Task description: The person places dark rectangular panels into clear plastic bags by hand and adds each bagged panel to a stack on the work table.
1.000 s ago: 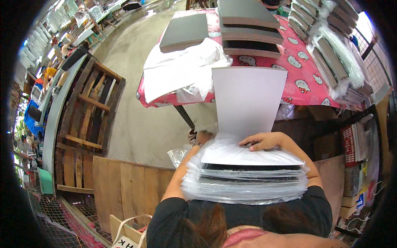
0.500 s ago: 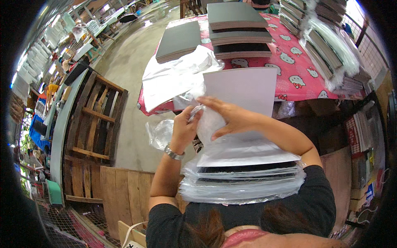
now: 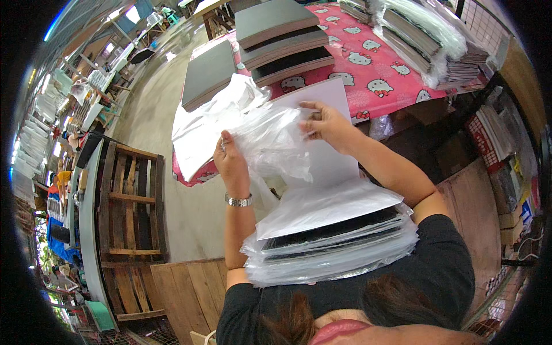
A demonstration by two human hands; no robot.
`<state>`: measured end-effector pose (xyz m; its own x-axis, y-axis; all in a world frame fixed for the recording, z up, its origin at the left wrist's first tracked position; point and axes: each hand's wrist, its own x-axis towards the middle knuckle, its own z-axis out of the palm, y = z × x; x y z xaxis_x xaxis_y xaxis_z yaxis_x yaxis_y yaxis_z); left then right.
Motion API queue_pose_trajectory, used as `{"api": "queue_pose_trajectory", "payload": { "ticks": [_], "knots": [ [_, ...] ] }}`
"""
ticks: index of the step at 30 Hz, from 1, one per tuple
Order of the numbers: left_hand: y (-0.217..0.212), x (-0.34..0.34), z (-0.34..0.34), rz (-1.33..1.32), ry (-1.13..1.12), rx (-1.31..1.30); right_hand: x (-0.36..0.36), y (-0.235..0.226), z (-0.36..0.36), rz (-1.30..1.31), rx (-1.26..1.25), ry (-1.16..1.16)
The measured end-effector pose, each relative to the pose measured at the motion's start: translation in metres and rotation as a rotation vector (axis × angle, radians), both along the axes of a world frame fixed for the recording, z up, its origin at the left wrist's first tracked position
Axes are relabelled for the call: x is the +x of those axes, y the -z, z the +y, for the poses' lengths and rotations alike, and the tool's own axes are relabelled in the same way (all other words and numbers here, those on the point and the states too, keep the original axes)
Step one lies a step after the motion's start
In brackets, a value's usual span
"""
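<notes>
My left hand pinches the edge of a thin clear plastic bag, which hangs crumpled in front of me. Beside the bag's right side is my right hand, its fingers partly curled and apart; whether they touch the film is unclear. Below the hands, close to my body, a stack of plastic-wrapped dark pads is topped by a white sheet. Behind the bag, a pale board leans against the table edge. More white plastic lies bunched on the table's left corner.
A pink patterned cloth covers the table. Thick grey-covered blocks are piled on it, with another grey block to their left. Plastic-wrapped bundles stand at the right. A wooden pallet stands on the left, beside wooden boards.
My hands have moved apart, and the bunched plastic bag is now spread between them. My right hand has drawn back from my left. The view has shifted and turned slightly.
</notes>
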<state>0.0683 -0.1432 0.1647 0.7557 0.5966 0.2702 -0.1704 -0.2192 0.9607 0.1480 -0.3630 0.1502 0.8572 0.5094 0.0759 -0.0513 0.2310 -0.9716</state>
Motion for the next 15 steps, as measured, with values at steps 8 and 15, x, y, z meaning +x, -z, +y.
{"api": "queue_pose_trajectory", "payload": {
  "ticks": [8,15],
  "knots": [
    [0.018,-0.011,0.011,-0.082,-0.074,-0.023,-0.006,-0.010,0.012,0.291,-0.045,0.043],
    [0.023,-0.016,0.002,0.075,-0.027,-0.122,-0.010,0.015,0.024,-0.094,0.021,0.060]
  ]
}}
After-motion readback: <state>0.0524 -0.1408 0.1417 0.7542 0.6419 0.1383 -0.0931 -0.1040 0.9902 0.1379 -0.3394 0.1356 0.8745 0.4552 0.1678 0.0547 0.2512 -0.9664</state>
